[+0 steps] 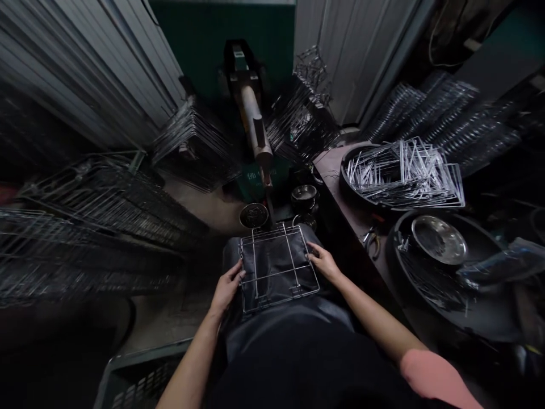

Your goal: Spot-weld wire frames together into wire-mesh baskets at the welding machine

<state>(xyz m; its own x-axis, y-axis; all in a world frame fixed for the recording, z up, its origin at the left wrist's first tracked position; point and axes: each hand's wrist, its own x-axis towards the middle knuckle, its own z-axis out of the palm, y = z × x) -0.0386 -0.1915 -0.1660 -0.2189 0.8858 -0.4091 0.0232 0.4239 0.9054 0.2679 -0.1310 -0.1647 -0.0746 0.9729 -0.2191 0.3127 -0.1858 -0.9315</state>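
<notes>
A rectangular wire rack of thin metal rods lies above my lap, over a dark apron. My left hand grips its left side rod, thumb and fingers closed on it. On the opposite side my right hand pinches the right rod near the upper corner. Just beyond the rack's far edge, the narrow lower arm of a machine points down toward me. A small round dish sits to the left of that arm's tip.
Stacked wire frames stand left of the machine, with more racks at far left. At right, a black tub holds bent wire pieces. Pliers lie near a large pan containing a metal bowl. A crate stands lower left.
</notes>
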